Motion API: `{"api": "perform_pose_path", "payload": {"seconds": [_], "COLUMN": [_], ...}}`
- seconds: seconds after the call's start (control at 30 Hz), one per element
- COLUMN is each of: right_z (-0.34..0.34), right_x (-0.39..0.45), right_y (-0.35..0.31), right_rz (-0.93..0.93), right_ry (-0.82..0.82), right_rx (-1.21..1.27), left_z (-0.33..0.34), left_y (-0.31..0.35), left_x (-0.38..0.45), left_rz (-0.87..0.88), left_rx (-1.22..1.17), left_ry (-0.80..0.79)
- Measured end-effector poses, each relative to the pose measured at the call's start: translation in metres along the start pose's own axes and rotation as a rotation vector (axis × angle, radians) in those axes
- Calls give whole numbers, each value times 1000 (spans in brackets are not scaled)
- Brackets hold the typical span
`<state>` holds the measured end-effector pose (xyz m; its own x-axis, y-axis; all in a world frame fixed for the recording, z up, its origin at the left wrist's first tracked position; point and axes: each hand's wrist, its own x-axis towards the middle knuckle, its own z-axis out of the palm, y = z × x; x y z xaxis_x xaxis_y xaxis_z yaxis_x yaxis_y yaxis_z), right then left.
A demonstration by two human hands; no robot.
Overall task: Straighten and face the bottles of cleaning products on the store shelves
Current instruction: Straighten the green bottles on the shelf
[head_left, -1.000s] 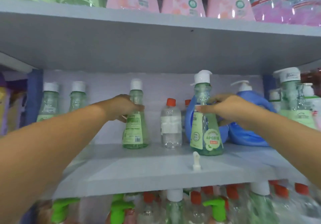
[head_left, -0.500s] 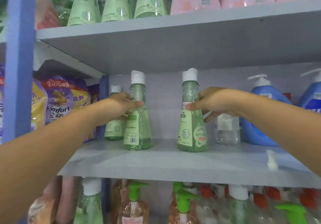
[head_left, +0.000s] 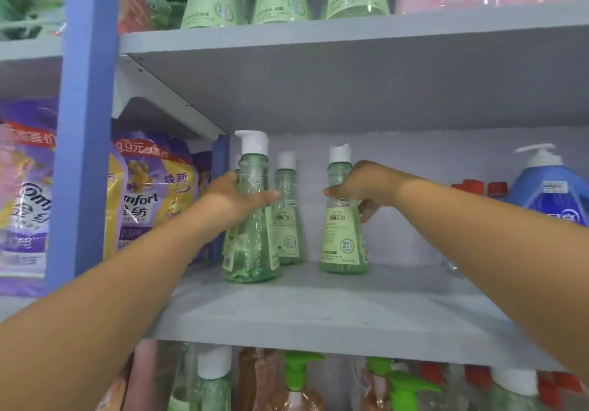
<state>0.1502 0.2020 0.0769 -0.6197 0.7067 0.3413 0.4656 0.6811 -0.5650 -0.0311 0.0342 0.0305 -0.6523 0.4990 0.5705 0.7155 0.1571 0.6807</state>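
Two clear green bottles with white caps are gripped at their necks on a grey shelf (head_left: 318,321): the left hand (head_left: 232,198) is wrapped around the front bottle (head_left: 251,244), the right hand (head_left: 363,184) is curled around the right bottle (head_left: 342,241). A third green bottle (head_left: 287,219) is seen just behind the front one, between the two hands. Purple softener pouches (head_left: 153,193) are hung beyond a blue upright (head_left: 86,123); a blue pump jug (head_left: 554,187) is stood at far right.
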Motion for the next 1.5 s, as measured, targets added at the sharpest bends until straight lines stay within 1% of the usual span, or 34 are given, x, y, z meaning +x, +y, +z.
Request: {"api": "perform_pose_path", "payload": {"seconds": [0.1,0.2,0.37,0.47,0.57,0.67,0.77,0.87,0.93,1.07,1.1,1.33,1.5], "right_z": [12,22,25,26,35,43,47,47,46,52,54,61,63], "right_x": [11,20,37,46,51,54,55,54,52,48,47,37,35], "right_y": [-8,-15,-6,10,17,17,18,17,20,29,30,32,32], "right_rz": [30,34,28,-10,-35,-46,-27,-27,-41,2,14,3,15], "right_ry": [-13,-19,-43,-24,48,118,163,167,136,-3,-16,49,85], "right_rx": [12,-21,44,123,160,161,93,69,80,91,89,142,178], "left_z": [-6,-10,-10,-11,-12,-14,-19,-19,-17,-15,-15,-16,-14], "left_y": [-6,-15,-27,-31,-32,-27,-21,-18,-21,-30,-32,-38,-43], "left_x": [4,8,14,19,20,16,19,20,22,25,25,23,23], "left_rz": [14,8,-45,-83,-103,-123,-144,-134,-99,-91,-92,-109,-120], "left_rx": [-47,-100,-328,-367,-408,-357,-277,-185,-149,-243,-261,-354,-344], "left_ry": [26,-7,13,-17,-76,-92,-88,-76,-53,27,35,72,96]}}
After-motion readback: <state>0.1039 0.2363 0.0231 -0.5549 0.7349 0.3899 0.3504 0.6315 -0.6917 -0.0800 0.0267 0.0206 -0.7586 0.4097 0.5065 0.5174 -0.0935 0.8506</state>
